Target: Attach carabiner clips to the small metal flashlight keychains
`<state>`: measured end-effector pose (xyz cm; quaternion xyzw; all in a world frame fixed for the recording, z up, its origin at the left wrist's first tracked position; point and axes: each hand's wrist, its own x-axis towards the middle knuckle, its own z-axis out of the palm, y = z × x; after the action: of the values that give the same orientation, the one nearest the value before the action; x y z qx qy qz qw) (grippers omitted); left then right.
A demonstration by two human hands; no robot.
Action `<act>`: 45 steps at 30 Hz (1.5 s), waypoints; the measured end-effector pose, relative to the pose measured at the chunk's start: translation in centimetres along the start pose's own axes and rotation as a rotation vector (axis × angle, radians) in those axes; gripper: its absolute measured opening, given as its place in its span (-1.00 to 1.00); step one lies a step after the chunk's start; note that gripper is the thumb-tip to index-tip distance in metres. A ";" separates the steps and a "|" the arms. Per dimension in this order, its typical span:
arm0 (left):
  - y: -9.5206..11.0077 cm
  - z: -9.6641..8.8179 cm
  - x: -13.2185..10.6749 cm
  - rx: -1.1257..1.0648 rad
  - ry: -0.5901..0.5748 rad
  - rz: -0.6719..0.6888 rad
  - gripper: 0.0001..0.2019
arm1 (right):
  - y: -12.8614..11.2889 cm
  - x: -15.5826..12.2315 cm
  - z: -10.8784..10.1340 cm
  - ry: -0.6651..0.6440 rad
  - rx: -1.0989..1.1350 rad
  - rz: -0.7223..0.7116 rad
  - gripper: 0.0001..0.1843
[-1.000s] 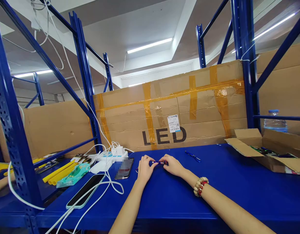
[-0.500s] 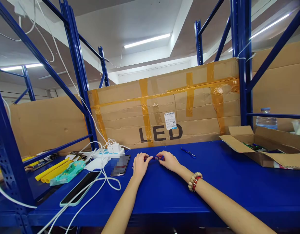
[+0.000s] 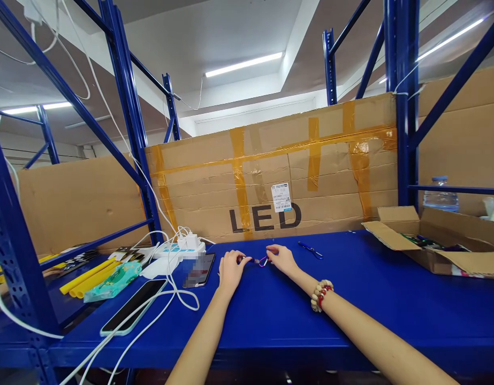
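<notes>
My left hand [image 3: 230,269] and right hand [image 3: 282,260] are both pinched narrow on a small purple looped metal clip [image 3: 263,261] mid-frame, just over the blue counter [image 3: 271,326]. It runs left-right between them, loop nearer my right.

Bench [image 3: 351,321] is showing deep blue; cardboard panel [image 3: 331,171] is showing brown, orange tape stripes, black lettering; tubes [image 3: 84,278] are showing yellow; clip [image 3: 263,261] purple; bracelet [image 3: 321,295] cream, red beads.
</notes>
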<state>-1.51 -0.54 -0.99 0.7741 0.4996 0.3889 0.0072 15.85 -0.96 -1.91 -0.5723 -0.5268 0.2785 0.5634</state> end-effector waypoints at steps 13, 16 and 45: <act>-0.8 1.0 0.2 -0.130 -0.093 0.094 -0.85 | -3.0 -0.9 -0.7 -0.246 0.865 0.311 -0.60; -0.9 1.1 0.3 -0.127 -0.093 0.102 -0.85 | -3.4 -1.1 -0.8 -0.364 0.950 0.323 -0.54; -0.4 0.4 0.0 -0.052 -0.039 0.028 -0.86 | -2.9 -1.2 -0.4 -0.319 0.950 0.276 -0.73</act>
<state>-1.58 -0.23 -1.45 0.7879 0.4782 0.3868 0.0315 15.04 -2.75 0.61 -0.2682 -0.3411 0.6423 0.6319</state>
